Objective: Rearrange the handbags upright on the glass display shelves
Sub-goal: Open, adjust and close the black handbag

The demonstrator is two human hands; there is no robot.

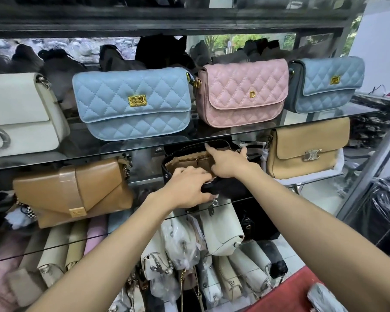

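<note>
**A:** Start at the hands. What are the fingers doing?

**B:** The left hand [187, 188] is curled over the near rim of the black handbag [225, 188], fingers bent down onto its zipper edge, so it looks like a hold on that rim. The right hand [229, 163] is mostly open, its forefinger stretched out to the far rim of the same bag; whether it pinches anything there, I cannot tell.

**A:** And the bag itself?

**B:** It sits on the middle glass shelf [320, 176], right under both hands, its mouth gaping and the tan lining showing. I'd judge it is the one in work and not yet set straight.

**A:** Around it?

**B:** Just left of the left hand, a brown envelope bag [72, 190] stands leaning a little. Right of the right hand, a tan flap bag [306, 149] stands upright. Above the fingers, on the upper shelf, a cream bag [20, 111], a light blue quilted bag [131, 102], a pink quilted bag [241, 93] and a grey-blue quilted bag [327, 84] face front in a row.

**A:** So how far along?

**B:** The upper row looks done; the middle shelf nearly. Below the hands, many wrapped bags [212, 255] are packed tight.
</note>
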